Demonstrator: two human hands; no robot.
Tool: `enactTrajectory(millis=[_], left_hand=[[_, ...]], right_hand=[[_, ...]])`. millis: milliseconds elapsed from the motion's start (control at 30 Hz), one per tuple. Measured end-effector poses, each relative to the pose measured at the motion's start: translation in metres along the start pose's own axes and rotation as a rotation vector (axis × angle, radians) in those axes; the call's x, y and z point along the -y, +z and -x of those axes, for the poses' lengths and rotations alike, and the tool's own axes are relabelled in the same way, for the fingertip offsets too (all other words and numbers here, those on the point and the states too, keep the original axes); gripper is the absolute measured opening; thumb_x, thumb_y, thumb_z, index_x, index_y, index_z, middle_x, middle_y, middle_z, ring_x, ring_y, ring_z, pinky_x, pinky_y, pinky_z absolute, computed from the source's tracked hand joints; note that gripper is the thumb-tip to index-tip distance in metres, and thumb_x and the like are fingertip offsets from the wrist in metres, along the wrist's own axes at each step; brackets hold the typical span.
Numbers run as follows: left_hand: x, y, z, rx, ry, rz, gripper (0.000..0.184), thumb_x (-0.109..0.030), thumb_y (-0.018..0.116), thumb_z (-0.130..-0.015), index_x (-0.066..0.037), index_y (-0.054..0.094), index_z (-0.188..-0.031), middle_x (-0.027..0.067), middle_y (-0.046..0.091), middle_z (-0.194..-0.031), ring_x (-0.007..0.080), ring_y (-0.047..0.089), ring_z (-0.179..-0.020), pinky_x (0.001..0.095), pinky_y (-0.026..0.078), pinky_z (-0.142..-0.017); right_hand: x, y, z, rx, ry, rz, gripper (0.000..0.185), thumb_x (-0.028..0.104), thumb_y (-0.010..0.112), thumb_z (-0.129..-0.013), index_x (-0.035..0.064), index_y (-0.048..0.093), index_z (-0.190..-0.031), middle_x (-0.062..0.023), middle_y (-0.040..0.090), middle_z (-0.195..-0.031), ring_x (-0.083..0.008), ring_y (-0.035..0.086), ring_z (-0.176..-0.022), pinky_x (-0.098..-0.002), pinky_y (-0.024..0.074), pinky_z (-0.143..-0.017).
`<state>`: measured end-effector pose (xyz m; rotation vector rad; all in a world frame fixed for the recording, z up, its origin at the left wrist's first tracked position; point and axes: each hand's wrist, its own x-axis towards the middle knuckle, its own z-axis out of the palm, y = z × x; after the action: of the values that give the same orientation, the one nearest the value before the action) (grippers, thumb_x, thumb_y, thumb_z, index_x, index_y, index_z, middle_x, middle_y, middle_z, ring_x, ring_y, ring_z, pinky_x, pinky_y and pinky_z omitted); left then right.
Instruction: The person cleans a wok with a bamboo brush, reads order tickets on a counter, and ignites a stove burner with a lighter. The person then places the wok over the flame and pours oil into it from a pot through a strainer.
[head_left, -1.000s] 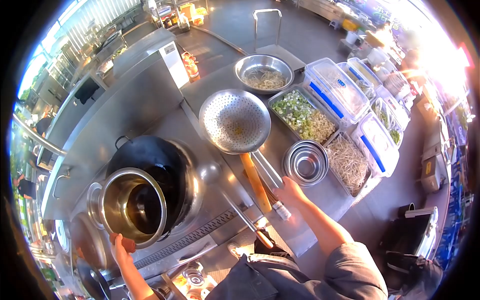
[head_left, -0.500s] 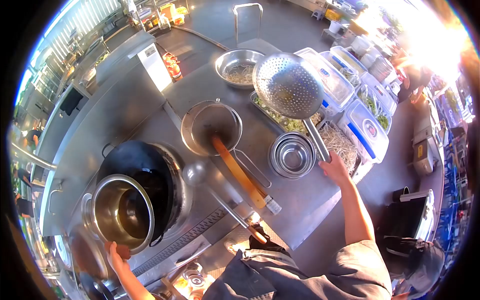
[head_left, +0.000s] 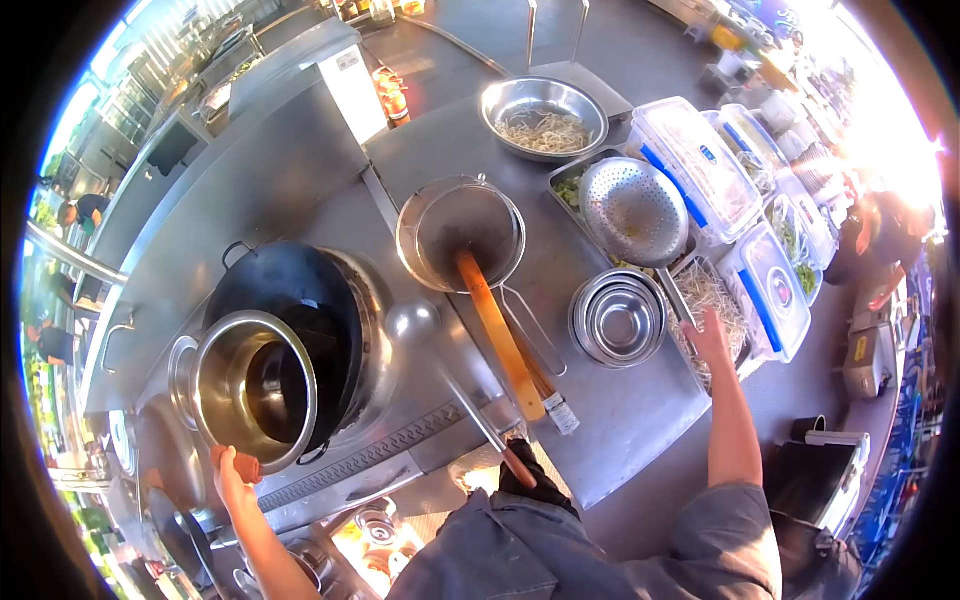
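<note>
My left hand is closed around a reddish-brown grip at the near edge of a deep steel pot. The pot is tilted, its mouth facing right, over the side of a black wok. My right hand has its fingers apart beside the handle end of a perforated skimmer. The skimmer's bowl rests on a tray of chopped greens. Just left of its handle stand nested steel bowls. Bean sprouts fill a tray beneath my right hand.
A mesh strainer, a wooden-handled brush and a ladle lie mid-counter. A steel bowl of sprouts stands at the back. Lidded plastic boxes line the right side. Another person is at far right.
The skimmer has come down from above the counter onto the tray, and my right hand has let go of its handle. My left hand still holds the pot at the wok.
</note>
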<state>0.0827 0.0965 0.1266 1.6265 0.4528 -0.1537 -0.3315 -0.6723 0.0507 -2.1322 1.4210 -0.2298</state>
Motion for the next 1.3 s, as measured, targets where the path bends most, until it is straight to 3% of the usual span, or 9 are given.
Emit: enactTrajectory(millis=[67,200,333,533,633,733,767,900,1300], left_hand=[[0.006,0.001,-0.003,-0.076,0.004,0.01,0.017,-0.024,0.067,-0.082,-0.018,0.052,-0.085,-0.0025,0.041,-0.059,0.0152,0.044,-0.043,0.0317,0.031,-0.037],[0.012,-0.009,-0.01,-0.057,0.002,-0.004,0.02,-0.024,0.071,-0.082,-0.016,0.055,-0.092,-0.0007,0.047,-0.064,0.018,0.052,-0.047,0.0333,0.037,-0.038],[0.01,-0.003,-0.005,-0.06,0.0,0.015,0.021,-0.023,0.07,-0.082,-0.015,0.056,-0.096,0.0013,0.053,-0.07,0.0199,0.057,-0.051,0.0341,0.039,-0.037],[0.002,0.01,0.005,-0.15,0.027,0.026,0.018,-0.022,0.067,-0.085,-0.014,0.051,-0.086,0.0011,0.043,-0.056,0.0182,0.047,-0.04,0.0336,0.032,-0.036],[-0.002,0.008,0.006,-0.14,-0.014,0.031,0.017,-0.02,0.065,-0.087,-0.013,0.049,-0.085,0.0017,0.041,-0.055,0.0182,0.042,-0.038,0.0345,0.027,-0.035],[0.001,-0.003,0.001,0.012,-0.044,0.096,0.019,-0.019,0.064,-0.087,-0.013,0.047,-0.082,0.0018,0.04,-0.054,0.0186,0.041,-0.037,0.0347,0.027,-0.035],[0.002,0.001,0.001,-0.073,-0.043,0.071,0.019,-0.019,0.064,-0.087,-0.013,0.047,-0.082,0.0018,0.041,-0.054,0.0185,0.041,-0.037,0.0348,0.028,-0.035],[0.001,0.004,0.006,-0.13,-0.056,0.063,0.017,-0.017,0.065,-0.087,-0.012,0.049,-0.084,0.0017,0.044,-0.056,0.0179,0.045,-0.04,0.0348,0.03,-0.036],[-0.014,-0.034,-0.026,-0.16,0.023,0.002,0.02,-0.021,0.072,-0.082,-0.006,0.063,-0.092,0.0016,0.057,-0.073,0.0141,0.057,-0.058,0.0298,0.039,-0.046]], right_hand=[[0.027,0.007,0.018,-0.428,-0.366,0.067,0.027,0.013,0.07,-0.086,-0.0006,0.062,-0.108,-0.0126,0.063,-0.104,-0.0188,0.061,-0.094,-0.0317,0.0518,-0.079],[0.119,0.081,0.111,0.188,-0.393,-0.208,0.025,0.001,0.059,-0.089,0.0053,0.064,-0.113,-0.0118,0.065,-0.098,-0.0232,0.065,-0.086,-0.0335,0.0532,-0.079],[0.149,0.184,0.107,0.168,-0.415,-0.242,0.044,0.009,0.06,-0.089,0.0039,0.052,-0.132,-0.0185,0.06,-0.121,-0.0348,0.06,-0.109,-0.0423,0.0493,-0.093],[0.163,0.253,0.072,0.23,-0.264,0.087,0.053,0.017,0.068,-0.084,0.0057,0.051,-0.133,-0.0215,0.058,-0.127,-0.0379,0.057,-0.115,-0.0449,0.0473,-0.097],[0.177,0.25,0.064,0.238,-0.139,0.04,0.036,0.025,0.075,-0.074,0.0036,0.057,-0.097,-0.0199,0.066,-0.096,-0.0377,0.063,-0.094,-0.0446,0.0508,-0.083],[0.187,0.244,0.056,0.195,-0.11,-0.009,0.034,0.025,0.075,-0.072,0.0034,0.051,-0.083,-0.0195,0.062,-0.081,-0.0379,0.062,-0.081,-0.0439,0.0509,-0.076],[0.184,0.246,0.053,0.136,-0.239,-0.065,0.034,0.022,0.076,-0.071,0.0035,0.048,-0.078,-0.0163,0.058,-0.073,-0.0318,0.059,-0.067,-0.0416,0.0512,-0.063],[0.181,0.239,0.042,0.268,-0.227,-0.19,0.032,0.014,0.074,-0.072,0.0051,0.043,-0.074,-0.0069,0.049,-0.063,-0.0162,0.049,-0.05,-0.0331,0.041,-0.04],[0.281,0.151,0.145,0.569,-0.299,-0.339,0.036,0.009,0.073,-0.083,0.0065,0.037,-0.078,-0.0052,0.051,-0.059,-0.012,0.052,-0.044,-0.0307,0.0404,-0.039]])
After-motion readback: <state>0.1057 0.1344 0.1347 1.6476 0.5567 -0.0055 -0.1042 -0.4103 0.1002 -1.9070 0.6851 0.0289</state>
